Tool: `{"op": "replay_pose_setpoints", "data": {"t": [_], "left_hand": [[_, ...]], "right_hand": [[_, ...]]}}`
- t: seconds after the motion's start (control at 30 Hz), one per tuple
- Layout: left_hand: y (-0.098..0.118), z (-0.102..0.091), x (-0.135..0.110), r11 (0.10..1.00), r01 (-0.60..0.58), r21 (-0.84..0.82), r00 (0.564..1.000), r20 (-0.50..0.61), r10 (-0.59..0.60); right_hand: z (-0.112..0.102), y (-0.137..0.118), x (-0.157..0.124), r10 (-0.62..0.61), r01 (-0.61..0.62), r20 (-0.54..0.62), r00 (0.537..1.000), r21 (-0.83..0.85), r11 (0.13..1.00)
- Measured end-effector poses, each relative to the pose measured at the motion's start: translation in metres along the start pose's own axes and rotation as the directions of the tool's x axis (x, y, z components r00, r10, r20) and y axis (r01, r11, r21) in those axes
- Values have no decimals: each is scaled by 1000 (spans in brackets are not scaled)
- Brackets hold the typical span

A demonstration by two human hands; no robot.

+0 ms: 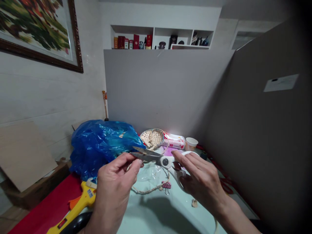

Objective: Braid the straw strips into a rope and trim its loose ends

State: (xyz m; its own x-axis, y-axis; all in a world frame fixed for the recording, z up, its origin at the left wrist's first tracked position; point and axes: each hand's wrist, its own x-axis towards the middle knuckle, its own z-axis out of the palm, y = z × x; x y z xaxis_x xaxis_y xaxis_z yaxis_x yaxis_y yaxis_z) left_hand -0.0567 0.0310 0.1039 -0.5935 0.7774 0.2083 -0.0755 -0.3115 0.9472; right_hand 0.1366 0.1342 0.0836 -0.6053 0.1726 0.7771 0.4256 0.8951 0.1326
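My right hand (201,174) grips a pair of scissors (165,161) by its white handles, the fingers wrapped around the loops. The scissors' dark blades point left and stand slightly apart. Just at their tips, my left hand (114,183) is closed in a pinch; what lies between thumb and forefinger is too small and hidden to name. Below the blades, a braided cord (146,192) curves over the pale green tabletop (143,216), with a pink binder clip (166,185) on it. Clear plastic (152,172) lies behind the cord.
A blue plastic bag (102,139) bulges at back left, beside a small woven basket (157,137). Behind are a pink-and-white pack (175,142) and a paper cup (191,143). A yellow glue gun (84,200) lies near my left forearm. Grey partitions (156,87) enclose the table's back and right.
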Motion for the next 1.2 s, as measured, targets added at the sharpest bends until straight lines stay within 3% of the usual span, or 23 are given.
{"op": "replay_pose_setpoints", "data": {"t": [0.33,0.4,0.47,0.53,0.63,0.73,0.83,0.93,1.2], "left_hand": [[2,1,0,1000,-4,0,1000,3,4],[1,1,-1,1000,-6,-16,1000,7,6],[1,0,-1,999,-5,-33,1000,27,6],[2,-1,-2,999,-15,-35,998,55,17],[2,-1,-4,1000,-30,-8,995,92,31],[2,-1,-6,1000,-19,-9,992,126,20],[0,-2,-8,1000,-15,9,988,156,13],[-1,-3,-11,998,-46,46,979,200,36],[-4,2,-18,995,-47,93,957,291,18]], "right_hand": [[-1,0,-2,11,-11,-12,1000,9,1000],[-1,-1,-1,60,-59,-3,998,61,996],[-1,-2,2,192,-197,43,980,183,963],[-2,-2,6,359,-381,130,924,354,854],[-4,-1,12,535,-569,254,806,580,582],[-5,1,15,594,-625,339,730,684,377],[-5,-1,17,628,-642,376,681,720,265],[-2,-7,19,651,-614,374,660,768,181],[-2,-26,28,614,-431,415,672,893,-132]]}}
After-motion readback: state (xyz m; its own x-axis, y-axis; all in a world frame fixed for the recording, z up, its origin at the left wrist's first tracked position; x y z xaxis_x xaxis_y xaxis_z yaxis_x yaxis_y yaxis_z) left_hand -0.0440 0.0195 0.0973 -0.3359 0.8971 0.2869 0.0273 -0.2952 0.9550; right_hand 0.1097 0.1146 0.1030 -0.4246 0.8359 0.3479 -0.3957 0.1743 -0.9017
